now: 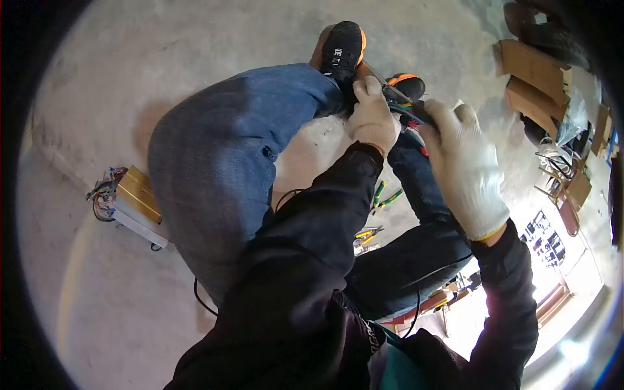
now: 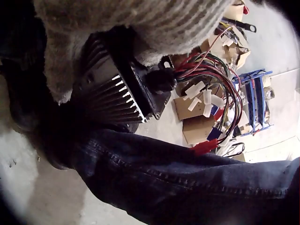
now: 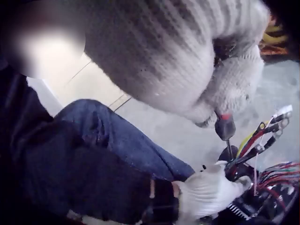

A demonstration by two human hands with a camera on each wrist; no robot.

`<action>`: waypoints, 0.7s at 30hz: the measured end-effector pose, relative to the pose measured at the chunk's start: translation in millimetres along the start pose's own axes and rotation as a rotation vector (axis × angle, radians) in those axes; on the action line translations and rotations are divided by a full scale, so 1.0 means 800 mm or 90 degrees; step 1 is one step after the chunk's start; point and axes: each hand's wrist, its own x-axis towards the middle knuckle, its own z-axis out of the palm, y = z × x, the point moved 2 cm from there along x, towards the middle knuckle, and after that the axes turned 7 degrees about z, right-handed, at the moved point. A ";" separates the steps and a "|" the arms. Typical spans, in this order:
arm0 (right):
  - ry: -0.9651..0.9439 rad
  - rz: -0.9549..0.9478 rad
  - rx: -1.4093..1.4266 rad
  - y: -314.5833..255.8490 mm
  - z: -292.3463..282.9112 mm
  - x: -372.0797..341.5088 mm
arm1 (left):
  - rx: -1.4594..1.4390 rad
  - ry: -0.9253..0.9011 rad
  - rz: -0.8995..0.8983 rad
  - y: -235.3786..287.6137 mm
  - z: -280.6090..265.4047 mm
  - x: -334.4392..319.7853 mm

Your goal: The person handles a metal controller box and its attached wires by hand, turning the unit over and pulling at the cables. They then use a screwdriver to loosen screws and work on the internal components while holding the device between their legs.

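In a white knit glove, my left hand (image 1: pixel 376 119) grips a black finned metal box (image 2: pixel 105 91) between the person's lower legs. A thick bundle of thin coloured wires (image 2: pixel 229 89) comes out of one end, with white plugs (image 2: pixel 196 96) and a red plug (image 2: pixel 205 146). My right hand (image 1: pixel 467 169), also gloved, curls round the black and red handle of a screwdriver (image 3: pixel 225 127). Its shaft points down at the box, beside heavier leads with ring terminals (image 3: pixel 255 150). The glove hides most of the handle; the tip is lost among the dark parts.
Pliers with green and yellow handles (image 1: pixel 388 197) lie on the concrete floor between the legs. A gold and silver metal box (image 1: pixel 140 195) with loose wires sits at the left. Opened cardboard boxes (image 1: pixel 536 75) stand at the right, and a blue rack (image 2: pixel 255 101) is farther back.
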 end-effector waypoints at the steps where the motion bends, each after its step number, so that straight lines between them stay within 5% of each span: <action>1: 0.037 0.008 0.060 0.006 0.003 0.007 | -0.001 -0.001 0.002 0.002 -0.002 0.001; 4: 0.056 0.029 0.138 0.006 -0.007 0.017 | 0.020 -0.059 -0.030 -0.004 0.001 0.005; 6: 0.036 0.047 0.151 0.005 -0.012 0.012 | 0.073 0.019 0.055 -0.005 0.001 0.003; 9: 0.029 -0.067 0.103 -0.003 -0.012 -0.001 | 0.115 0.032 0.064 -0.005 0.003 0.002; 12: 0.066 -0.133 -0.178 -0.011 -0.006 -0.001 | 0.057 0.033 0.078 -0.006 -0.003 -0.001; 21: 0.087 -0.198 -0.191 -0.013 0.004 -0.002 | -0.003 -0.003 0.088 -0.011 -0.006 0.001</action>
